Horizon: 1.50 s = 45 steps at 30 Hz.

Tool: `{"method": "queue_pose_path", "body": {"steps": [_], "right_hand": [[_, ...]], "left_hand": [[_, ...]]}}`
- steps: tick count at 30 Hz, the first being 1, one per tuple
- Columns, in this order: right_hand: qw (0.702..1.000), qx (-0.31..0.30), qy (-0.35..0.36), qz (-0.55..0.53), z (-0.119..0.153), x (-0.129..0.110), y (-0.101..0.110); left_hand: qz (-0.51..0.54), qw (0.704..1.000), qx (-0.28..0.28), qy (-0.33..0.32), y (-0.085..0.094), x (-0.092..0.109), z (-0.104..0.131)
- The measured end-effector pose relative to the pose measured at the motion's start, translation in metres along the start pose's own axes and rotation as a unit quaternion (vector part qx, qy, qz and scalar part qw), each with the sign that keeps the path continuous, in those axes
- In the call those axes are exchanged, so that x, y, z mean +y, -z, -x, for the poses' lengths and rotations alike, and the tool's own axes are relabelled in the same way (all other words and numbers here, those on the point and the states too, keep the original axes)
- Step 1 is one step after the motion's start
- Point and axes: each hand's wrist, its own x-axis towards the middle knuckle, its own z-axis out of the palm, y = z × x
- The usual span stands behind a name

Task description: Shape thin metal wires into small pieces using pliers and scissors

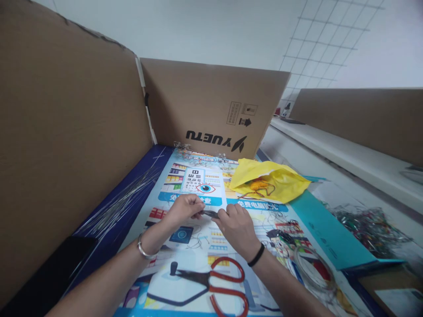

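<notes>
My right hand (236, 223) is closed around a small dark tool (210, 214) whose narrow tip, like plier jaws, points at my left hand. My left hand (187, 208) pinches its fingertips together at that tip; what it holds is too small to make out. Both hands are above the printed poster (214, 235) that covers the table. Nearer to me, red-handled scissors (211, 281) lie on the poster with a black piece at their tip. Beyond my right hand lies a yellow bag (284, 187), with orange cord (259, 185) at its mouth.
Cardboard panels (211, 101) wall in the back and left. Long thin wires (122, 202) lie along the left side, with a dark flat object (49, 273) nearer. At right are a coil of clear line (313, 268), a teal strip (330, 233) and a tangled wire pile (370, 229).
</notes>
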Motion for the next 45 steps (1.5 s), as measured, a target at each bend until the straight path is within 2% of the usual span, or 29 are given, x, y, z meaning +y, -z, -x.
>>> {"method": "queue_pose_path", "body": {"steps": [9,15,24,27,32,35,40,43,45], "right_hand": [[1.0,-0.022,0.013,-0.006,0.0,0.001,-0.001],[0.993,-0.104,-0.02,-0.052,0.001,-0.005,-0.003],[0.967,-0.203,-0.041,-0.149,-0.001,-0.004,0.005],[0.97,-0.176,-0.048,-0.163,-0.001,-0.002,0.004],[0.971,-0.099,-0.086,-0.197,-0.002,0.007,-0.007],[0.961,-0.08,-0.118,-0.238,-0.003,0.013,-0.013],[0.955,-0.093,-0.115,-0.256,-0.003,0.01,-0.015],[0.953,-0.105,-0.115,-0.26,-0.002,0.004,-0.015],[0.951,-0.116,-0.121,-0.259,0.0,0.001,-0.015]], "left_hand": [[-0.019,1.0,-0.004,-0.015,0.0,-0.004,-0.001],[-0.065,0.994,-0.012,-0.085,0.001,-0.01,-0.004],[-0.087,0.988,-0.07,-0.105,0.003,-0.012,0.001],[-0.054,0.993,-0.049,-0.092,0.004,-0.011,-0.002],[0.016,0.997,0.054,-0.059,0.012,-0.012,-0.013],[0.0,0.998,0.03,-0.053,0.011,-0.015,-0.014],[-0.029,0.997,-0.021,-0.074,0.0,-0.016,-0.007],[-0.023,0.996,-0.02,-0.083,-0.005,-0.019,-0.005],[-0.026,0.996,0.0,-0.084,-0.008,-0.022,-0.004]]}}
